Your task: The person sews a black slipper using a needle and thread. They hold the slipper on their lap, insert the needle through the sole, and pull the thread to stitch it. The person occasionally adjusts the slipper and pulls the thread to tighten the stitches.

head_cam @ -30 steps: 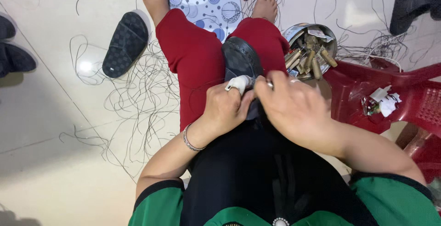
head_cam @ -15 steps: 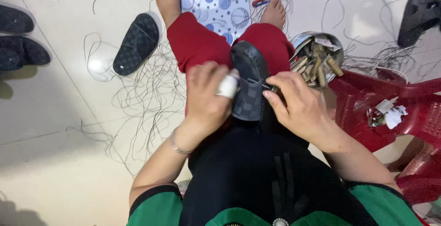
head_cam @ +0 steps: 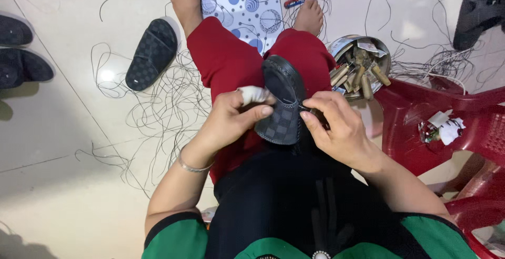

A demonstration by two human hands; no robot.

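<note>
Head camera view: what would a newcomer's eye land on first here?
First, the dark checkered slipper on the lap, gripped by the left hand, whose forefinger is wrapped in white tape, while the right hand pinches at its edge. Next, the tangle of dark threads strewn over the pale floor to the left, around a matching slipper. On the right, a round tin of spools stands beside a red plastic chair.

Pale tiled floor (head_cam: pixel 63 196): loose black threads (head_cam: pixel 158 106) and dark slide sandal (head_cam: pixel 152 54) left of the left grip (head_cam: pixel 231 119), patterned cloth (head_cam: pixel 247 6) beyond it.
</note>
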